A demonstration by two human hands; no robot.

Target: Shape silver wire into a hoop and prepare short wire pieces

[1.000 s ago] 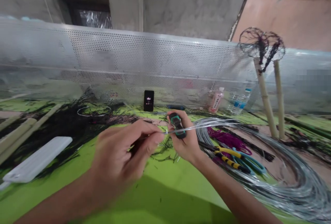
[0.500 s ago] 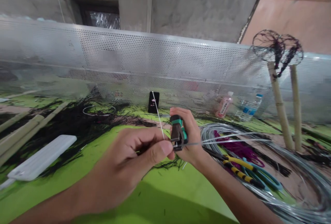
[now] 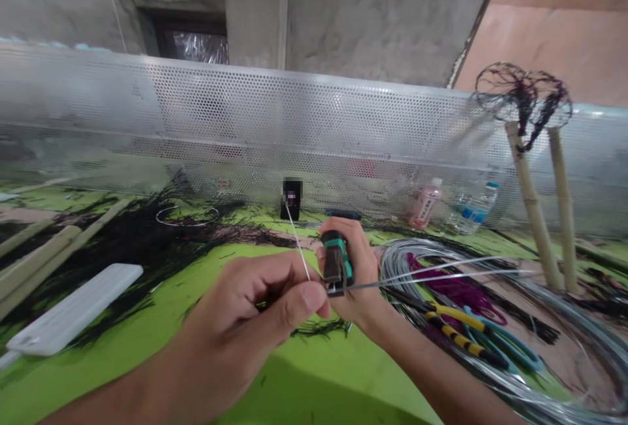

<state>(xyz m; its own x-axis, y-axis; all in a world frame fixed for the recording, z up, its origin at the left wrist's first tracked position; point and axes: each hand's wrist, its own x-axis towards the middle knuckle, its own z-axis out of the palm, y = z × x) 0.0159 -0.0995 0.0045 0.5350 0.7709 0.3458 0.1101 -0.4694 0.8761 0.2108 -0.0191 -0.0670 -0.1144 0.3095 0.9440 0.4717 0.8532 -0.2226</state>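
One wire (image 3: 298, 242), pinched in left grip (image 3: 243, 327)

Teal-and-black tool (image 3: 336, 256), silvery wire (image 3: 297, 242) — pliers (image 3: 464, 343) yellow with black bands, cord (image 3: 449, 291) purple, tabletop (image 3: 343, 373) lime green.

We hold thin silvery metal wire (image 3: 298, 242) at the jaws of green-and-black hand pliers (image 3: 335, 260).
Our left hand (image 3: 262, 327) pinches the wire; our right hand (image 3: 360, 271) grips the pliers, near a large round coil of grey metal wire (image 3: 540, 399).
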